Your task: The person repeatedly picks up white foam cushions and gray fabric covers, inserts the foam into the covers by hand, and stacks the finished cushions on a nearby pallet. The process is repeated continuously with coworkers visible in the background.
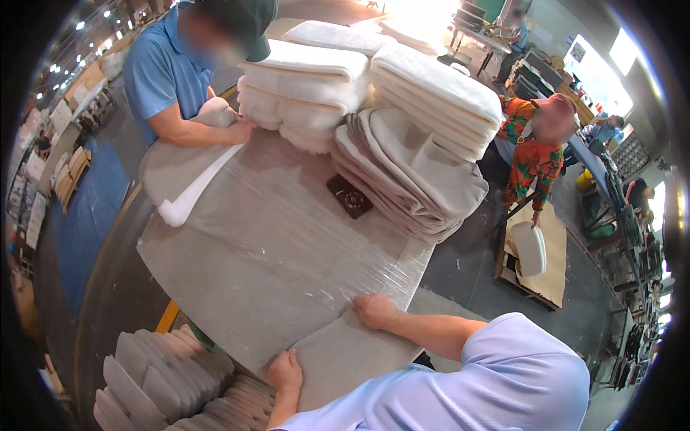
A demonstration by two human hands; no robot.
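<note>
A flat grey fabric cushion cover (345, 359) lies in front of me at the near end of the table. My left hand (285, 370) is closed on its left edge, the fingers partly hidden. At the far right corner of the cover, my right hand (377, 311) is curled into a grip on the fabric. Beyond my hands stretches the table top (244, 266), overlaid with wrinkled clear plastic. Farther back a dark phone (349, 197) rests beside a pile of folded grey covers (410, 169).
White padding stacks (435, 90) stand at the far end. Across the table, a co-worker (172, 86) handles a grey cover with white padding (194, 190). Rows of grey cushions (154, 373) sit below the table at left. Another person (535, 144) bends over a cardboard-topped pallet (553, 251) at right.
</note>
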